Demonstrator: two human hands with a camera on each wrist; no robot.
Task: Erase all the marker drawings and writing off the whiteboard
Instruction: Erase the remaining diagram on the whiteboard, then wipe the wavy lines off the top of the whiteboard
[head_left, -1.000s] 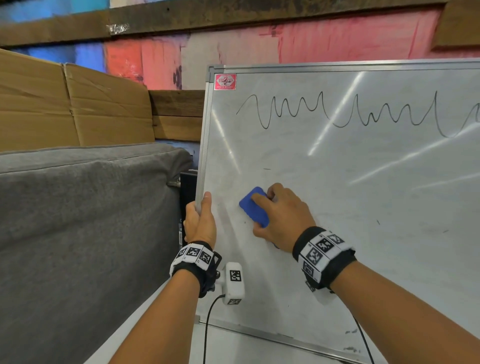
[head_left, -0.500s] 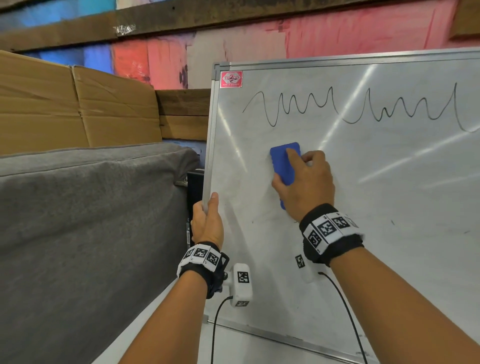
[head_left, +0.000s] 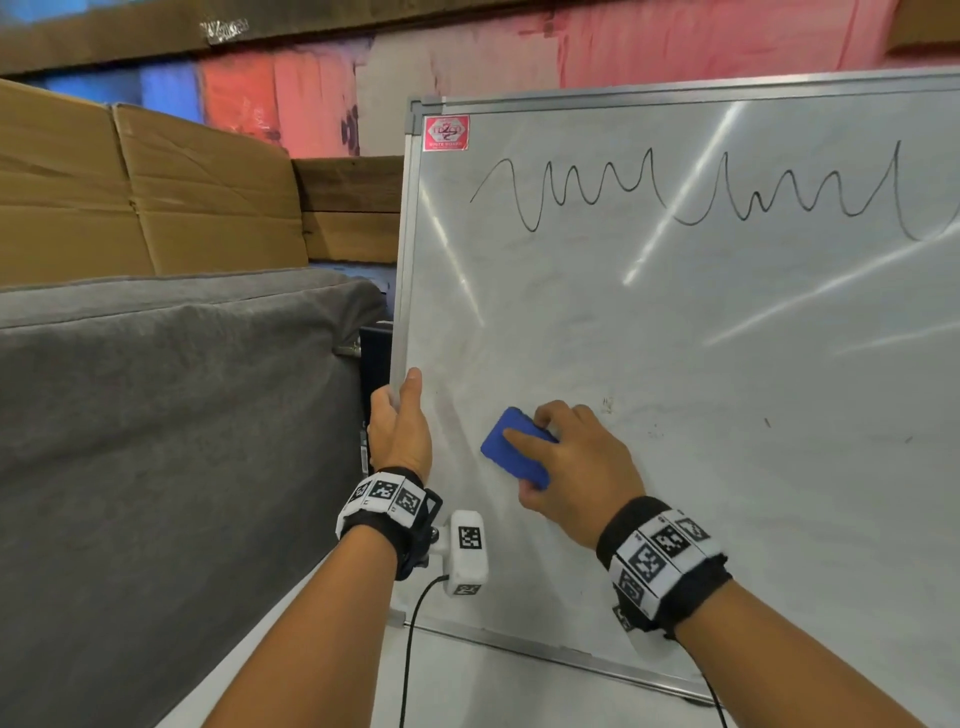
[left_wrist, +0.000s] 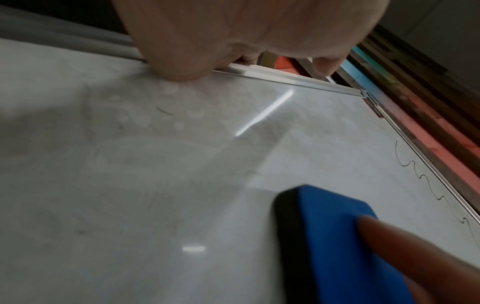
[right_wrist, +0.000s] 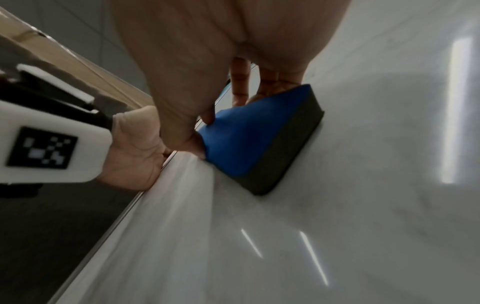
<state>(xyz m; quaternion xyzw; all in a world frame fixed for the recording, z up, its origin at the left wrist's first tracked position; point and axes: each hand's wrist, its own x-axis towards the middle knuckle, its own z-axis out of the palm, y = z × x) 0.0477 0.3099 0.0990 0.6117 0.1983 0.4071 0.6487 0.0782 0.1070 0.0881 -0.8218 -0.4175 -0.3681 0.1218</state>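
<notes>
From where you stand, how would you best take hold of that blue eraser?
Grip the blue eraser by its long sides, coming from the blue back, as the right hand does. Its dark felt face lies flat against the whiteboard, so only the back and sides are free.

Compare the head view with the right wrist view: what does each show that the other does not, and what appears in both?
Head view only: the wavy marker line along the top of the whiteboard, its red sticker and the cardboard boxes. Right wrist view only: the eraser's dark felt pad flat on the board. Both: the right hand gripping the blue eraser, the left hand holding the frame edge.
</notes>
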